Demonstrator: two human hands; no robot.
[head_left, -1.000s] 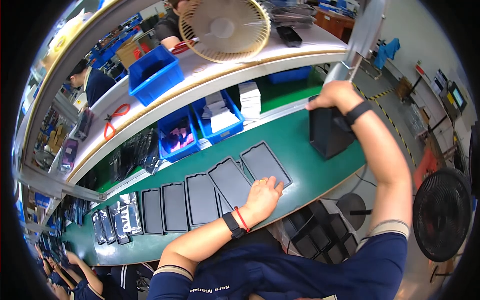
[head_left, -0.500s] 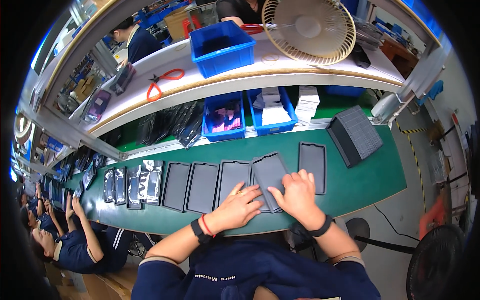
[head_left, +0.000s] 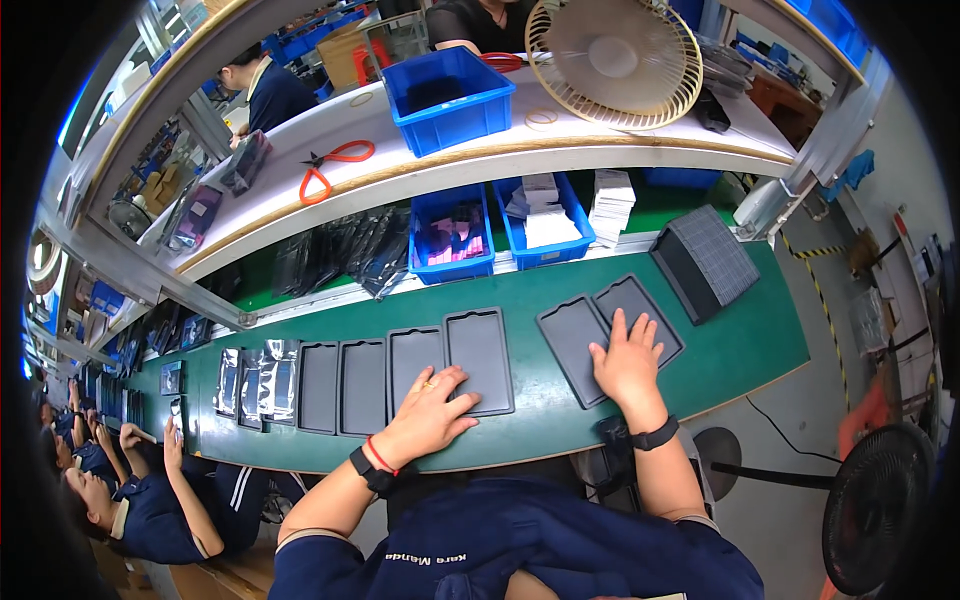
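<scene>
The shallow dark-grey tray (head_left: pixel 571 350) lies just left of the right hand (head_left: pixel 630 368), toward the right end of the green worktop (head_left: pixel 715 355). Its long axis runs from near edge to far edge, the far end leaning left. The right hand is nearer to it than the left hand (head_left: pixel 428 420); a gap of bare worktop parts it from the left-hand row, whose end tray (head_left: pixel 482 345) the left fingertips overlap.

The right fingers spread over a second slanted tray (head_left: pixel 640 292), pointing at the far edge; the left fingers are spread too, neither clenched. Whether either presses down or merely hovers, I cannot tell. The right hand hides part of the second tray; the left covers the near end of another row tray (head_left: pixel 412 352).
</scene>
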